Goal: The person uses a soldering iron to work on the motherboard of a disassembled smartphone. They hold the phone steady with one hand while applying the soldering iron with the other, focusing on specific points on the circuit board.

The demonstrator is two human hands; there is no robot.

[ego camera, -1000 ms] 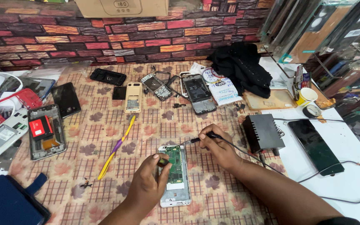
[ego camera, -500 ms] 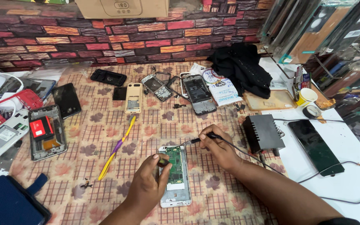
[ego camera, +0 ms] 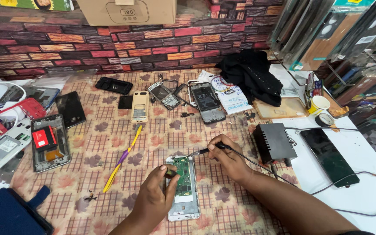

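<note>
The opened phone (ego camera: 183, 187) lies on the patterned tablecloth (ego camera: 109, 135), green board up. The left hand (ego camera: 153, 200) steadies its left edge, fingers pinching a small dark tool I cannot identify. Just beyond the phone's top, the right hand (ego camera: 229, 159) grips a soldering iron (ego camera: 201, 152), tip over the board's upper corner. This looks like soldering; touching down wants a steady tip. The contact point is too small to see.

Under my fingers (ego camera: 172, 180) the opened phone (ego camera: 183, 187) shows a matt green circuit board in a smooth, pale plastic frame. The soldering iron (ego camera: 205, 151) has a dark matt handle and a bare metal tip. A printed cloth (ego camera: 153, 135), soft and dull, covers the worktop (ego camera: 362, 165), whose bare part is smooth white. The black phone screen (ego camera: 329, 156) is glossy glass. The black cloth (ego camera: 251, 74) looks rough-woven.
</note>
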